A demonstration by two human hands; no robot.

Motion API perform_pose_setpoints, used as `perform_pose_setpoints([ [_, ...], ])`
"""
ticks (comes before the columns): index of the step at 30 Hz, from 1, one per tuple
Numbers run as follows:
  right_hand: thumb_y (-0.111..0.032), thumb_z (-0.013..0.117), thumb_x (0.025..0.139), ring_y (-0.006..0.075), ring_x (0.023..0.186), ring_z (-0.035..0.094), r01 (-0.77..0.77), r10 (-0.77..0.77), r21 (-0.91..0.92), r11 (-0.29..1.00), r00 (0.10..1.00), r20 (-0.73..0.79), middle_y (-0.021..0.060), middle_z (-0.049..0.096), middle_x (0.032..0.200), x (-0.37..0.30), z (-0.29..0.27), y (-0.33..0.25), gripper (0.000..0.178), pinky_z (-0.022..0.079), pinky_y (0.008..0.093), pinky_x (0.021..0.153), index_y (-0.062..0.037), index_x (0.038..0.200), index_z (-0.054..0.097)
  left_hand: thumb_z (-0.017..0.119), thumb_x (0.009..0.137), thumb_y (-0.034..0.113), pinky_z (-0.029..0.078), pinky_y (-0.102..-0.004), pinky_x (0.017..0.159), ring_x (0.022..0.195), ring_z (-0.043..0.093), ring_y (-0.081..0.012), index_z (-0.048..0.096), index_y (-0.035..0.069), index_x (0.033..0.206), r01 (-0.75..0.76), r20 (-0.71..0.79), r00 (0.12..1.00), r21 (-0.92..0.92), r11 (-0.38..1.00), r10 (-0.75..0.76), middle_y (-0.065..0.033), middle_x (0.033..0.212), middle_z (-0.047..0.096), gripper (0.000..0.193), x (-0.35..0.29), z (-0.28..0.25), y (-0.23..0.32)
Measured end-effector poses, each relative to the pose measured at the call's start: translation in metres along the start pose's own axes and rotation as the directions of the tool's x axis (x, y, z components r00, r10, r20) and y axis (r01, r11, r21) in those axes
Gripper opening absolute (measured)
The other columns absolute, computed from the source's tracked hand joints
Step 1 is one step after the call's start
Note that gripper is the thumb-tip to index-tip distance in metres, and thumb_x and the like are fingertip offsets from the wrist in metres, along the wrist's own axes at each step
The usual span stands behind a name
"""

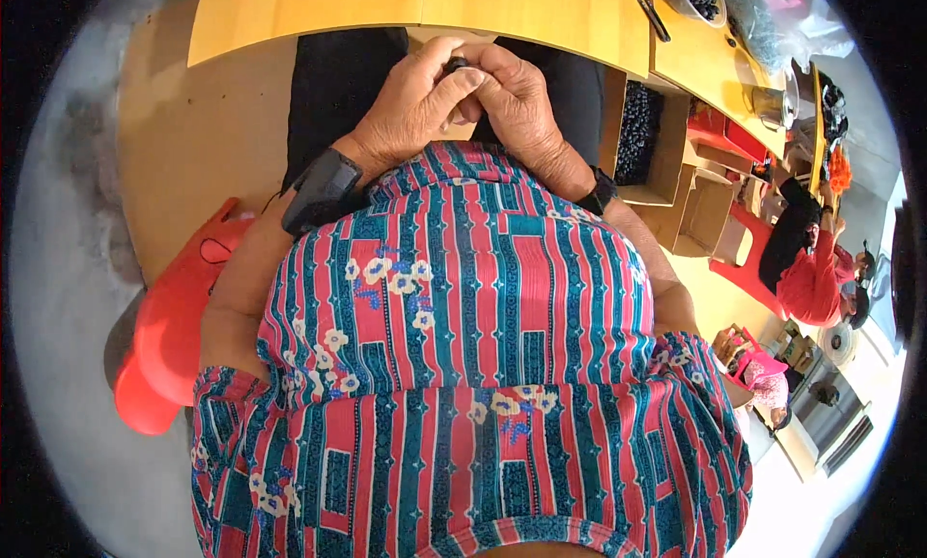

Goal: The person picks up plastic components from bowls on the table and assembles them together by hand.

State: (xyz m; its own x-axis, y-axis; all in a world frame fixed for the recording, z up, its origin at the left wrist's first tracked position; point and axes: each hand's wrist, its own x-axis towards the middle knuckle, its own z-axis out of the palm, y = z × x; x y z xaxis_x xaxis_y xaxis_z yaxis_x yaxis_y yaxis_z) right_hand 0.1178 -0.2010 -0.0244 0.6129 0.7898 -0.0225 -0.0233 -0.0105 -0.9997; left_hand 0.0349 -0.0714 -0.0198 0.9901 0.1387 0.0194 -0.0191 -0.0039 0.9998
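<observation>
My left hand (410, 104) and my right hand (521, 99) meet in front of my body, just below the near edge of the yellow table (319, 8). Between them is a small black part (457, 65), mostly covered by the thumbs and fingers. Both hands are closed around it, with the thumb tips close together. Its exact kind is too small and hidden to make out. Under the hands, part of the lap and dark trousers shows.
On the right of the table lie dark scissors (649, 11) and a bowl (713, 0) of small black parts. A cardboard box (649, 186) filled with black pieces stands below. A red chair (179, 317) is at the left. Other people (816, 278) sit farther right.
</observation>
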Motion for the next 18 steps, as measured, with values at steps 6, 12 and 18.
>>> perform_pose_setpoints([
  [6, -0.009, 0.052, 0.088, 0.0060, 0.056, 0.050, -0.172, 0.149, 0.297, 0.939, 0.984, 0.098, 0.0011, 0.056, 0.070, 0.003, -0.013, -0.011, 0.019, 0.042, 0.0200, 0.051, 0.0018, 0.103, 0.057, 0.044, 0.094, 0.032, 0.049, -0.0207, 0.061, 0.062, 0.052, -0.0070, 0.047, 0.001, 0.119, 0.091, 0.061, 0.995, -0.297, 0.950, -0.076, -0.0026, 0.078, 0.054, 0.040, 0.004, -0.005, 0.003],
  [12, -0.016, 0.055, 0.088, 0.0056, 0.058, 0.050, -0.106, 0.091, 0.234, 0.966, 0.993, 0.074, 0.0010, 0.058, 0.071, 0.001, -0.016, -0.016, 0.026, 0.041, 0.0188, 0.051, 0.0006, 0.107, 0.058, 0.046, 0.093, 0.036, 0.042, -0.0181, 0.061, 0.071, 0.048, -0.0036, 0.048, 0.001, 0.120, 0.179, 0.083, 0.983, -0.584, 0.792, -0.161, 0.0011, 0.086, 0.055, 0.045, 0.002, -0.011, -0.001],
  [18, -0.019, 0.057, 0.088, 0.0058, 0.057, 0.050, -0.120, 0.106, 0.139, 0.983, 0.989, 0.103, 0.0009, 0.057, 0.069, 0.002, -0.016, -0.018, 0.026, 0.041, 0.0195, 0.049, -0.0016, 0.107, 0.060, 0.053, 0.091, 0.021, 0.043, -0.0161, 0.061, 0.070, 0.049, -0.0035, 0.053, 0.000, 0.116, 0.212, 0.047, 0.971, -0.615, 0.759, -0.234, 0.0006, 0.092, 0.058, 0.033, 0.002, -0.012, -0.006],
])
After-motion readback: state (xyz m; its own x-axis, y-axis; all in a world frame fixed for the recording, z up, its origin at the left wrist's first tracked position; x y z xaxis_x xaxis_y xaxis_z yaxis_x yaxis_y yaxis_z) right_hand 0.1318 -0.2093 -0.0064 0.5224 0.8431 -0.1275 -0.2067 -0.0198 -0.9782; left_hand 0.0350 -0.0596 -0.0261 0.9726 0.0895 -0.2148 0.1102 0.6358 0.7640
